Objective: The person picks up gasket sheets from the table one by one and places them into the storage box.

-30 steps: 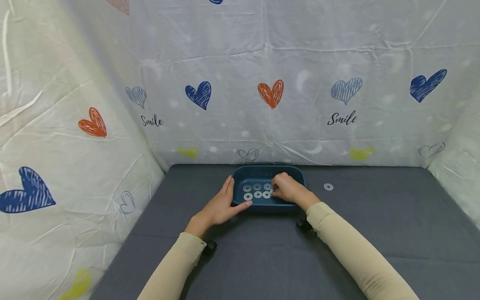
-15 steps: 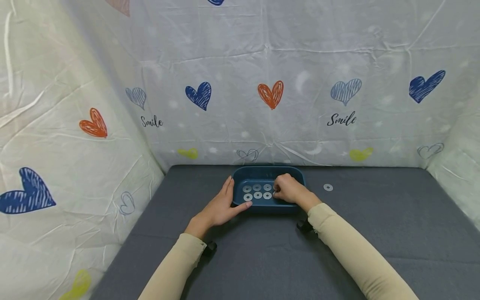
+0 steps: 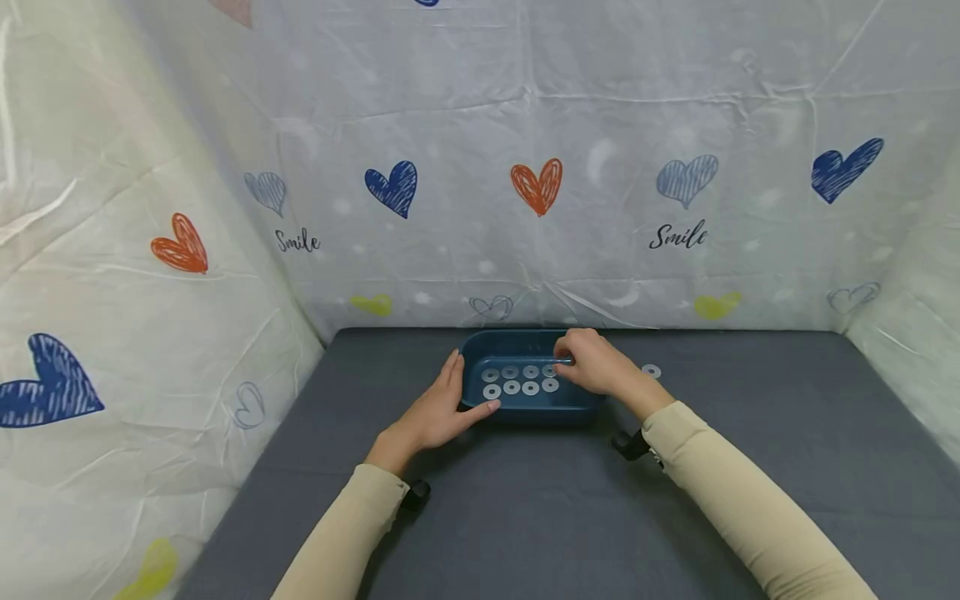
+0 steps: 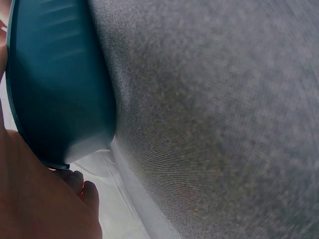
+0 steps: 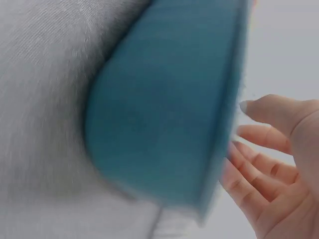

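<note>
A dark blue rectangular tray [image 3: 551,414] stands at the back of the table. Inside, several flat metal washers [image 3: 512,387] lie in two rows. My left hand [image 3: 431,412] rests on the tray's left end, its fingers straight along the side and its thumb over the front rim. Over the tray's right end is my right hand [image 3: 600,367]. In the right wrist view its thumb [image 5: 274,112] and fingers stand apart, with nothing visible between them. One more washer [image 3: 651,370] lies on the table to the right, partly behind the right hand.
The table wears a dark grey cloth [image 3: 517,517]. A white curtain [image 3: 450,100] printed with hearts hangs right behind the table's back edge, and similar cloth closes in the left and right sides.
My right hand has risen and drawn back to the right, letting go of a washer that now lies at the right end of the front row. The left hand keeps its place.
</note>
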`<state>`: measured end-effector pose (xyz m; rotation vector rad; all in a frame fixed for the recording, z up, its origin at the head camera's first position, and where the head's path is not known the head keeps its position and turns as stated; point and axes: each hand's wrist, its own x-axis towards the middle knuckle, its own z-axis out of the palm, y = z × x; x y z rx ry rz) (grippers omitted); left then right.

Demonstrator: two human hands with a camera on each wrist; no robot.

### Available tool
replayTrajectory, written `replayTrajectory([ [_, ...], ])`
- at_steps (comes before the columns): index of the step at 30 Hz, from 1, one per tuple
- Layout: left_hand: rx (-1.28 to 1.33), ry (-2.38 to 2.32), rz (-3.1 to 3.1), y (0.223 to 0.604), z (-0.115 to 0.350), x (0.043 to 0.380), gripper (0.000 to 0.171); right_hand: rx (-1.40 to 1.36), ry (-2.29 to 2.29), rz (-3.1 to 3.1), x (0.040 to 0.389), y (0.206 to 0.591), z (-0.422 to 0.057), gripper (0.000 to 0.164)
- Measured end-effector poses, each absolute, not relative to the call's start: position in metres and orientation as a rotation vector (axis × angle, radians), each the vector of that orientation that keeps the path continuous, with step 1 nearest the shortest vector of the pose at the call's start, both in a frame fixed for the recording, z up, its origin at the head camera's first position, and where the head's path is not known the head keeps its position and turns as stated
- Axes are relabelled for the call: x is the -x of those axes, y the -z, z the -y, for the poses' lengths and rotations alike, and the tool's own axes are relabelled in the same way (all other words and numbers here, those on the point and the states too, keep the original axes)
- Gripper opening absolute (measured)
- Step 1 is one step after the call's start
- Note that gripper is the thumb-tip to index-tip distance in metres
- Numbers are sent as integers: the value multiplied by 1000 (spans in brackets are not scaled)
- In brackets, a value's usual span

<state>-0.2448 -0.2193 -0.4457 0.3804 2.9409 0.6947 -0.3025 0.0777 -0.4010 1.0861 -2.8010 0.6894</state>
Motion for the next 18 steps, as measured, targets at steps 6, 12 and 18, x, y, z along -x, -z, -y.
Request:
replayTrajectory([
  [6, -388, -693, -2937, 444, 218, 246, 119, -1072, -777, 2777, 286, 388, -106, 22],
  [12, -389, -688, -2938, 445, 219, 247, 119, -1029, -806, 2762, 278, 388, -134, 19],
  [18, -379, -679, -2939, 445, 218, 248, 119, -990, -814, 2745, 278, 394, -164, 18],
])
